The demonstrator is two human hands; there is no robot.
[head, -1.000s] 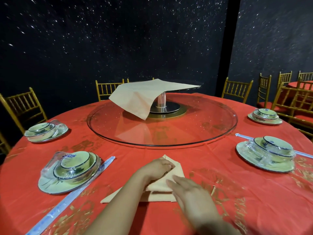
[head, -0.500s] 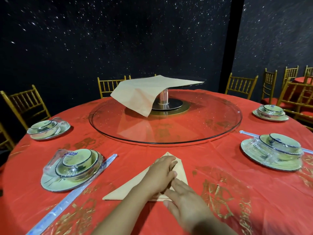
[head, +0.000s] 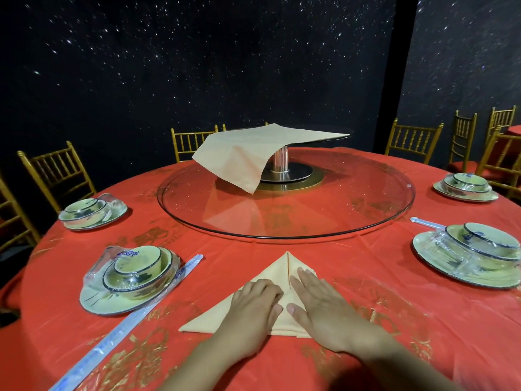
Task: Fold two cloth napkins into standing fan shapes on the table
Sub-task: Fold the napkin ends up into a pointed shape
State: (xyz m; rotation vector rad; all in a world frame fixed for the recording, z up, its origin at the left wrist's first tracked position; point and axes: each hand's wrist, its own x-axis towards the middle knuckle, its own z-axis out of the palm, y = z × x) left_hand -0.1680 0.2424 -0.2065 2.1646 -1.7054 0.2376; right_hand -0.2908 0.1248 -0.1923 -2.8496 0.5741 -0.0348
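A beige cloth napkin lies folded into a triangle on the red tablecloth in front of me, its tip pointing away and a seam running down its middle. My left hand rests on its left half with the fingers bent at the knuckles. My right hand presses flat on its right half, fingers straight. A second beige napkin is draped unfolded over a raised stand in the middle of the glass turntable, one corner hanging down.
Wrapped place settings of plates and bowls sit at near left, far left, near right and far right. Wrapped chopsticks lie beside the near-left plate. Gold chairs ring the round table.
The napkin's right side has been folded in to the centre seam. My right hand moved up from the lower edge onto the right half and flattened; my left hand slid down and left.
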